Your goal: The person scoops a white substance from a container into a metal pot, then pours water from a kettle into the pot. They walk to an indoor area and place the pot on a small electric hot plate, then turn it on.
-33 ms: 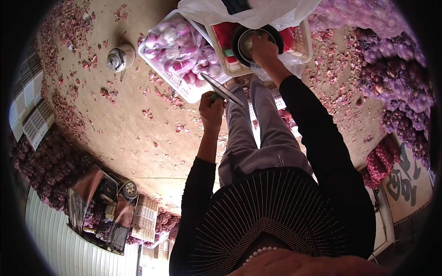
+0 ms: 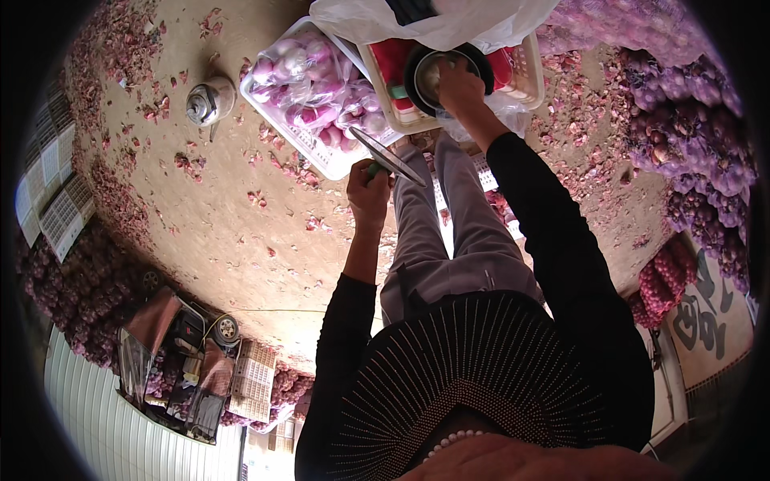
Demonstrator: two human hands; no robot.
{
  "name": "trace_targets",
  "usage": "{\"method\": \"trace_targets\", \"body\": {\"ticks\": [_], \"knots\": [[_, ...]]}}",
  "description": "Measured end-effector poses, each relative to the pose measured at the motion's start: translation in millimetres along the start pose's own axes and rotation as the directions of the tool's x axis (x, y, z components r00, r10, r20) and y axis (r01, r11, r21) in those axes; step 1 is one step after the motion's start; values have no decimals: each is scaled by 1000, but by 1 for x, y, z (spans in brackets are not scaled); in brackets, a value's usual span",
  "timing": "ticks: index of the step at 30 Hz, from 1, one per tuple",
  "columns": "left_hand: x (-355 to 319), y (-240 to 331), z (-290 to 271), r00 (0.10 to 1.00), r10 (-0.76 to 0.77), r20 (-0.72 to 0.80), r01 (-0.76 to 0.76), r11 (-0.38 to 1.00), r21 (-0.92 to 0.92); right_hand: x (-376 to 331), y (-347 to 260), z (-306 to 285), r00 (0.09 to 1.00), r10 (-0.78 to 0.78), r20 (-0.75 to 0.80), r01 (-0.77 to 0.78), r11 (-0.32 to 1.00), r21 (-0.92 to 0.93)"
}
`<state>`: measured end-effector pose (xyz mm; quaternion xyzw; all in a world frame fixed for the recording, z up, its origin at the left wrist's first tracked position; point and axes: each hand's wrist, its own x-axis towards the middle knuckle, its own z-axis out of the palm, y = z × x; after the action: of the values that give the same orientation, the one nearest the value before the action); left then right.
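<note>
My left hand [image 2: 369,192] is closed around the green handle [image 2: 374,168] of a knife. Its long metal blade [image 2: 393,159] slants across in front of the fist, close to my left leg. With bent fingers, my right hand [image 2: 463,86] reaches into a round metal bowl [image 2: 429,78] inside a larger dark basin [image 2: 412,66]. The fingertips are partly hidden, and I cannot make out whether they grip anything. The basin rests on a pale plastic crate [image 2: 525,76] with red material in it. To its left, a white crate [image 2: 327,163] holds bagged purple onions [image 2: 309,80].
White plastic sheeting [image 2: 481,20] covers the crate's far edge. A metal kettle [image 2: 210,101] stands on the floor at left. Dry red onion skins [image 2: 120,192] litter the ground. Net sacks of onions [image 2: 682,120] are stacked at right. A cart [image 2: 184,353] stands at lower left.
</note>
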<state>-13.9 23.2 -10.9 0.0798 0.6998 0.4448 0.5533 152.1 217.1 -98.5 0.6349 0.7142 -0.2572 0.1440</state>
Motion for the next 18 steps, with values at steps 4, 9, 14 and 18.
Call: {"method": "trace_targets", "body": {"ticks": [4, 9, 14, 18], "knots": [[-1, 2, -2, 1000, -13, 7, 13, 1000, 1, -23, -8, -23, 999, -17, -39, 17, 1000, -6], [1, 0, -6, 1000, 8, -2, -8, 1000, 10, -88, 6, -58, 979, -101, 178, 106, 994, -19], [5, 4, -4, 1000, 7, 12, -7, 1000, 4, -115, 30, -35, 964, -138, 228, 131, 990, 48], [5, 9, 0, 1000, 14, 22, -14, 1000, -15, -101, 36, -12, 976, -143, -164, 166, 976, 138]]}}
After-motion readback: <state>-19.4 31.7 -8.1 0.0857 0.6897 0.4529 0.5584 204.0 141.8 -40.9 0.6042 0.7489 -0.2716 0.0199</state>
